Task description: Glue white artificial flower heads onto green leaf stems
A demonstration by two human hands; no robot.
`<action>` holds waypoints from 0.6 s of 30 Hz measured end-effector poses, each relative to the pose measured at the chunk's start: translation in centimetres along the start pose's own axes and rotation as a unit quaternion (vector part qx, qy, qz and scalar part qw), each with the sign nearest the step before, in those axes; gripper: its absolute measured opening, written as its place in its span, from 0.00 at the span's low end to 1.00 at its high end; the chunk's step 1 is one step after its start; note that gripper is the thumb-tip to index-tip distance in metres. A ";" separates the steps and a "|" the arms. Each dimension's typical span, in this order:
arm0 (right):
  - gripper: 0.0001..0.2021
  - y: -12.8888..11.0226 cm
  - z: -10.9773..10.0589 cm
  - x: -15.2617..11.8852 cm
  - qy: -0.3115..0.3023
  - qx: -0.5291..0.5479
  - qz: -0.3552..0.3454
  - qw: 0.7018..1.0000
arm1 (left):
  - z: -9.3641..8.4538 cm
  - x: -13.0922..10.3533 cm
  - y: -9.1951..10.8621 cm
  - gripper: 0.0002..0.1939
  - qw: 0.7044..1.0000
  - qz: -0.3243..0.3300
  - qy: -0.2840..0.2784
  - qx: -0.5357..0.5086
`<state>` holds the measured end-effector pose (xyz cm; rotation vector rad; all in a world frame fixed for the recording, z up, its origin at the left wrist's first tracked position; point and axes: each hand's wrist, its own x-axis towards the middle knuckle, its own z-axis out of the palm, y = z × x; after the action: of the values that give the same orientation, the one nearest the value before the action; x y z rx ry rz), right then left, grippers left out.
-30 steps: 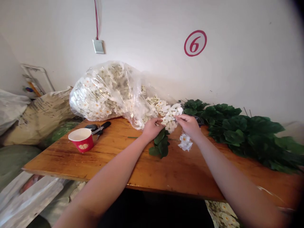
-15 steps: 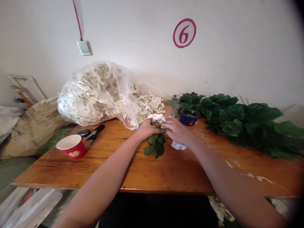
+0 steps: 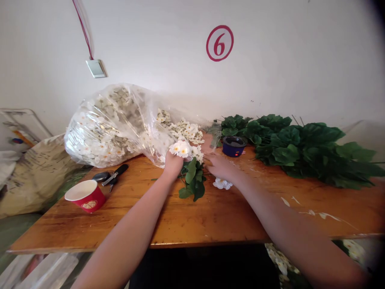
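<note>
Mid-surface [image 3: 234,218], on glossy orange-brown wood with visible grain: left hand [image 3: 173,163] closed on a white flower cluster [image 3: 182,148], thin rounded petals, yellow-orange centres; fingers mostly hidden behind petals, so exact grip unclear. Right hand [image 3: 221,166] just right of it, fingers reaching left toward the cluster, slightly blurred; cannot tell if its grip is wide, narrow or pinching anything.

Leaf sprig [image 3: 194,182] lies below and between the hands, dark green, broad leaves, matt. White blossom [image 3: 221,184] on the wood, just below right hand, ruffled petals.

Orientation: cluster faces up and toward camera, its stems not readable. Sprig's leaves hang toward the near edge, long axis roughly near-far.

Behind left hand, shiny crinkled clear plastic bag [image 3: 96,134], bulging with white flowers, loose ones at its mouth. Beyond right hand, round blue pot [image 3: 233,149], dark rim, small red light. Right: heap of green leaves [image 3: 300,148], long axis left-right. Left: tapered red cup [image 3: 93,199], pale inside, near a black fob [image 3: 101,177].
</note>
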<state>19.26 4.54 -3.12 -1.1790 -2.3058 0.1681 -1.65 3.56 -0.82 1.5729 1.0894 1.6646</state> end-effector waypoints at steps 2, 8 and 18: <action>0.18 -0.2 0.2 0.2 0.009 0.026 0.023 0.999 | 0.1 -0.2 0.4 0.13 1.000 0.021 0.004 -0.017; 0.16 -1.4 0.1 0.6 0.070 0.078 0.076 0.992 | 1.5 -0.9 1.0 0.21 0.973 -0.083 -0.040 -0.212; 0.30 -0.3 -0.3 1.3 0.157 0.275 0.197 0.928 | -0.1 1.1 1.3 0.14 0.931 -0.129 0.160 -0.301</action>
<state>18.55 5.33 -2.23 -1.2367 -1.5718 0.6731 -1.72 3.81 0.85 0.7552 0.7781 1.8691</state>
